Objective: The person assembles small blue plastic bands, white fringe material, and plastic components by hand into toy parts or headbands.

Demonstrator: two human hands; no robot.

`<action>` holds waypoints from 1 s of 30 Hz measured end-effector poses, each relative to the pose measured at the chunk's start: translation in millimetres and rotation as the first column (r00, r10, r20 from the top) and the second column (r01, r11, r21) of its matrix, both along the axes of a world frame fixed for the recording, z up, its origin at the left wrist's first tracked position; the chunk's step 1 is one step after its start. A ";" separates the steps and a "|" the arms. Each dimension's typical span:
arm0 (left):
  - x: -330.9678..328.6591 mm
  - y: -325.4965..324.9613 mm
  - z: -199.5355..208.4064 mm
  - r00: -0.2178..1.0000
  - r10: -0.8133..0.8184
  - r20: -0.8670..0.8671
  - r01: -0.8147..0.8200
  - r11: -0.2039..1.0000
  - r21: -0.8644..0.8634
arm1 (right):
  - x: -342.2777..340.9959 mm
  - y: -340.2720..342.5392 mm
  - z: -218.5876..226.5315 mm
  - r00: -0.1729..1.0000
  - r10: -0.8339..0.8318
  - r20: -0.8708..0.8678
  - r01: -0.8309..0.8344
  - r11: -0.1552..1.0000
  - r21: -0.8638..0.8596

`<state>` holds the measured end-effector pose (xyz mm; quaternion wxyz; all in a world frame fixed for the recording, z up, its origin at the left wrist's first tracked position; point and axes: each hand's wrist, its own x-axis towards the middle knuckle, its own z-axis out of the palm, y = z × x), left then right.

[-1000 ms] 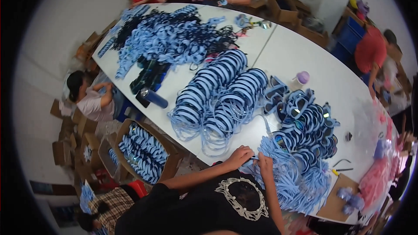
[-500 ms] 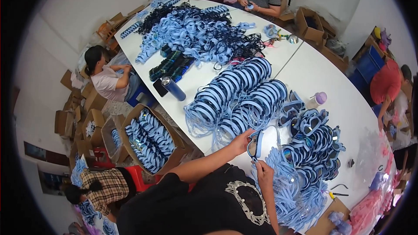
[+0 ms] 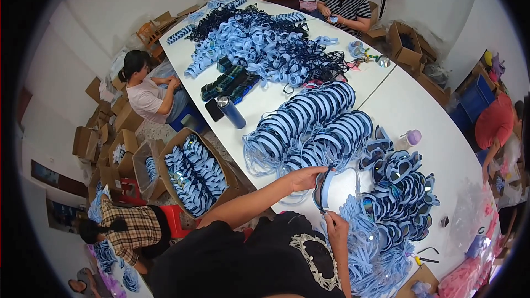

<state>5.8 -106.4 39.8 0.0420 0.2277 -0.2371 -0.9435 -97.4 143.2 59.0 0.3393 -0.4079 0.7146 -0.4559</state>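
A pair of dark-framed swim goggles (image 3: pixel 323 194) with a light blue strip hangs upright between my hands, above the table's near edge. My left hand (image 3: pixel 306 178) pinches its upper end. Lower down, my right hand (image 3: pixel 336 228) closes on the other end, where a dark piece shows by the fingertips. A pale strap loops out to the right. Just beyond my left hand lie two long rows of nested goggles (image 3: pixel 301 113). Right of my hands is a heap of goggles (image 3: pixel 400 198), with a bundle of light blue straps (image 3: pixel 359 248) beside my right hand.
Across the white table (image 3: pixel 408 96) lies a big pile of blue and black straps (image 3: pixel 259 44). A dark blue flask (image 3: pixel 232 113) and a purple-capped bottle (image 3: pixel 408 139) stand on it. An open carton of goggles (image 3: pixel 196 174) is at left. Several people sit or bend around the table.
The view has shifted, so the table sits further right and lower. My right hand is a little lower, and the goggles and pale strap loop show more openly between my hands.
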 end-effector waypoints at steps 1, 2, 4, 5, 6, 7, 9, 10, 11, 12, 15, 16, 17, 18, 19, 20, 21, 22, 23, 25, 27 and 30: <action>0.8 0.5 6.5 1.000 0.001 0.001 -0.001 1.000 0.000 | 0.2 0.5 -1.2 1.000 0.001 0.001 -0.001 1.000 0.000; 1.5 1.4 12.4 1.000 0.009 0.004 -0.009 0.999 -0.040 | 0.4 1.8 -3.6 1.000 -0.014 -0.015 0.013 1.000 -0.019; 3.5 -0.5 22.1 1.000 0.023 0.008 -0.023 0.997 -0.079 | -2.0 5.7 -9.0 0.999 -0.023 -0.030 0.022 0.999 -0.038; 4.4 -3.8 26.9 0.999 0.040 -0.019 -0.042 0.993 -0.114 | -7.5 10.2 -13.0 0.985 -0.051 -0.163 0.041 0.997 -0.066; 5.8 -9.5 30.8 0.998 0.054 -0.045 -0.060 0.987 -0.148 | -14.3 16.3 -18.9 0.953 -0.083 -0.290 0.058 0.994 -0.097; 9.8 -21.0 33.0 0.991 0.069 -0.118 -0.088 0.982 -0.166 | -26.5 26.4 -36.1 0.943 -0.088 -0.321 0.056 0.993 -0.106; 18.9 -50.1 57.6 0.984 0.107 -0.140 -0.131 0.977 -0.168 | -54.6 54.9 -68.1 0.952 -0.084 -0.295 0.097 0.995 0.028; 24.9 -63.4 67.9 0.975 0.148 -0.163 -0.176 0.970 -0.170 | -61.7 63.9 -73.4 0.960 -0.082 -0.268 0.129 0.978 0.163; 28.2 -76.2 71.9 0.972 0.198 -0.125 -0.221 0.952 -0.211 | -66.3 71.9 -79.1 0.960 -0.081 -0.267 0.128 0.978 0.162; 33.3 -86.1 73.6 0.963 0.255 -0.090 -0.270 0.929 -0.252 | -70.1 77.2 -76.7 0.953 -0.067 -0.295 0.093 0.993 0.078; 52.1 -108.5 77.6 0.962 0.268 -0.061 -0.274 0.918 -0.286 | -85.9 90.9 -71.1 0.930 -0.038 -0.364 0.046 0.999 0.015; 60.1 -113.7 78.0 0.958 0.277 -0.075 -0.286 0.907 -0.308 | -91.4 98.6 -72.1 0.914 -0.019 -0.406 0.039 0.998 0.041; 68.9 -117.9 79.3 0.946 0.319 -0.053 -0.320 0.894 -0.314 | -97.6 107.1 -75.6 0.920 -0.049 -0.388 0.075 0.996 0.051; 77.0 -119.3 75.2 0.945 0.323 -0.056 -0.323 0.890 -0.320 | -104.2 115.5 -77.0 0.921 -0.049 -0.388 0.071 0.997 0.043; 82.8 -122.3 65.2 0.943 0.332 -0.023 -0.319 0.881 -0.349 | -109.5 124.8 -76.3 0.887 -0.103 -0.450 0.118 0.993 0.005; 87.5 -123.2 54.8 0.939 0.343 0.008 -0.315 0.871 -0.378 | -115.9 136.1 -77.9 0.847 -0.156 -0.508 0.159 0.987 -0.038; 85.2 -116.3 54.2 0.958 0.288 0.016 -0.248 0.850 -0.465 | -120.4 152.4 -92.6 0.861 -0.289 -0.419 0.290 0.955 -0.062; 85.4 -107.0 51.5 0.957 0.290 0.018 -0.249 0.850 -0.464 | -127.6 158.6 -100.9 0.862 -0.286 -0.418 0.287 0.956 -0.061; 84.4 -94.2 46.6 0.979 0.187 0.079 -0.120 0.845 -0.521 | -133.3 167.0 -108.5 0.853 -0.488 -0.183 0.474 0.873 -0.120; 72.7 -68.3 36.4 0.983 0.005 0.182 0.110 0.781 -0.614 | -127.7 161.6 -86.3 0.674 -0.704 0.223 0.737 0.664 -0.130; 46.2 -38.3 25.7 0.963 -0.106 0.249 0.247 0.722 -0.646 | -109.5 119.5 -40.9 0.443 -0.763 0.470 0.894 0.417 -0.164; 13.3 8.2 -9.8 0.966 -0.130 0.225 0.248 0.719 -0.649 | -103.4 83.5 -2.5 0.752 -0.617 0.233 0.652 0.748 -0.124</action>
